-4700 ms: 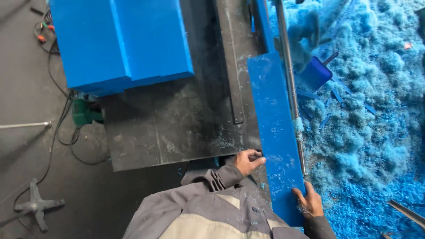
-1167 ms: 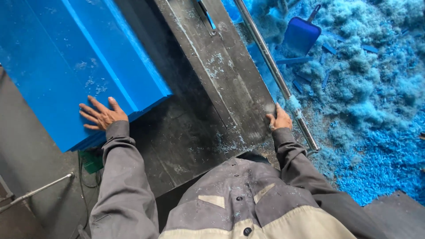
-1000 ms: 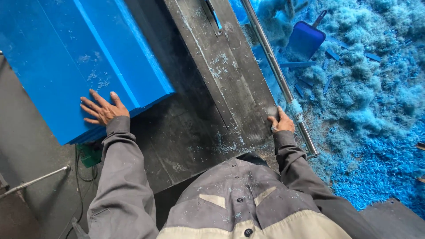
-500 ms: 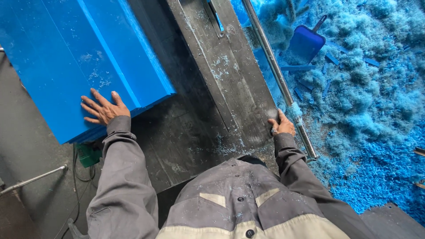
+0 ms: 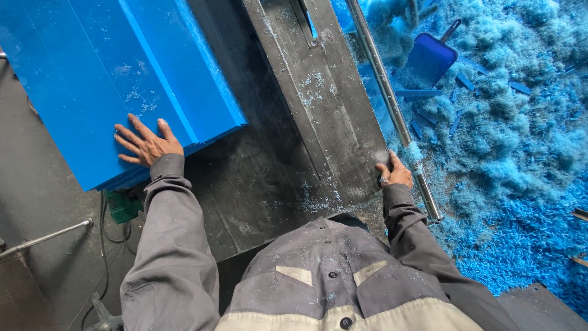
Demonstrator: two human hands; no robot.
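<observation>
My left hand [image 5: 146,143] lies flat, fingers spread, on the near corner of a stack of large blue plastic sheets [image 5: 110,73] at the upper left. My right hand [image 5: 395,175] grips the near right corner of the dark dusty saw table [image 5: 318,116], close to the long metal rail [image 5: 392,110] along its right side. A narrow slot [image 5: 305,24] runs down the table top at the far end. I wear a grey work jacket.
Heaps of blue plastic shavings [image 5: 520,141] cover the floor on the right, with a blue dustpan [image 5: 432,58] and blue strips among them. A green power tool [image 5: 122,205] with cables lies on the floor at the left, next to a metal bar [image 5: 46,236].
Earlier both hands held a long blue strip along the rail. Now the strip is gone, my left hand rests on the blue sheets, my right on the table corner; since about a second ago both stay still.
</observation>
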